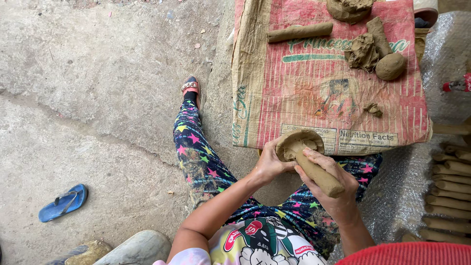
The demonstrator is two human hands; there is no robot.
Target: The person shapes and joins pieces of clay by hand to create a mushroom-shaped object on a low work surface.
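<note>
My left hand cups a small round clay bowl from its left side, at the near edge of a red and tan woven sack. My right hand grips a thick clay roll whose far end presses into the bowl's hollow. Both hands are smeared with clay and sit above my lap, over star-patterned leggings.
On the sack lie a long clay roll, a ragged clay lump, a clay ball and a clay mound. Several finished clay rolls are stacked at the right on bubble wrap. A blue sandal lies on the concrete at left.
</note>
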